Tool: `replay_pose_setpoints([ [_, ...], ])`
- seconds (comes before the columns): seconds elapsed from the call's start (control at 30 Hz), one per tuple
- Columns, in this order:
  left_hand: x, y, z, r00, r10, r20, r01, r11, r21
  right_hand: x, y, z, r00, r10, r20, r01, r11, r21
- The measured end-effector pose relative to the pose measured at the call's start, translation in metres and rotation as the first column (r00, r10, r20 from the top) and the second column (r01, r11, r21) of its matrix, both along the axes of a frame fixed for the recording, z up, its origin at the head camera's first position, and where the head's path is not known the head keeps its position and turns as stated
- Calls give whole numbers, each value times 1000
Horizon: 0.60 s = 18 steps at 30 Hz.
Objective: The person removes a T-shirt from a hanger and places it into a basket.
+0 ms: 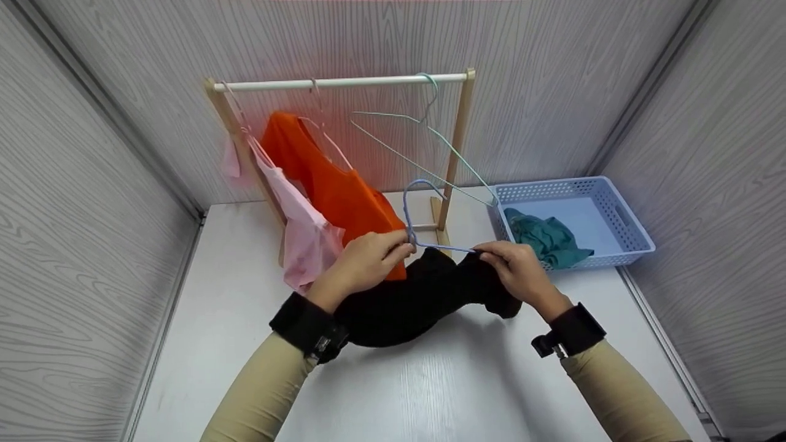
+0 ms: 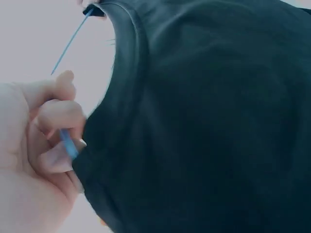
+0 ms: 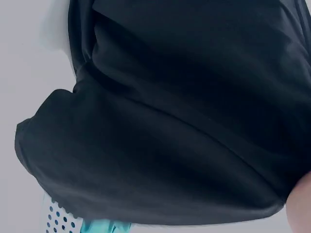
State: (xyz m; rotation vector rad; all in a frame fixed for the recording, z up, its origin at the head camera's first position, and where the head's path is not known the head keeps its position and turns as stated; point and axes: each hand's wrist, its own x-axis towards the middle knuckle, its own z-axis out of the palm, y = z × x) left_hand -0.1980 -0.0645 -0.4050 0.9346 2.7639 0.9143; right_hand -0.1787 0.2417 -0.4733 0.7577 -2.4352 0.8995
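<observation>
- Left hand (image 1: 367, 261) pinches the blue hanger (image 1: 424, 212) and the black garment (image 1: 417, 301) at table (image 1: 430, 380) centre.
- Right hand (image 1: 519, 273) pinches the hanger's wire at 3 o'clock.
- Cloth hides the hanger's lower part.
- The right wrist view shows mostly cloth.

Head view: bright, even overhead lighting; soft shadows under the black garment (image 1: 417, 301) on the glossy white table (image 1: 430, 380). Wide-angle distortion bends the wall panels at the edges. Both wrist views: soft, out of focus at close range, with the dark fabric underexposed.
</observation>
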Motion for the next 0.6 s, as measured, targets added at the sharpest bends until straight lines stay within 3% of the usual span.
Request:
replay_pose_setpoints([
  [0.2,2,-15,-9,1000,4,5,-4,999,54,-2,20,-6,981,-116,-157,140,978,152],
  [0.3,3,-21,-12,1000,3,-8,-2,999,52,-2,34,-13,967,-138,-215,178,968,178],
  [0.4,3,-26,-13,1000,-1,-13,1,1000,23,-2,43,-20,958,-185,-219,225,959,175],
  [0.6,2,-32,-11,1000,-22,-2,22,999,-37,-5,47,-25,955,-266,-133,286,943,169],
])
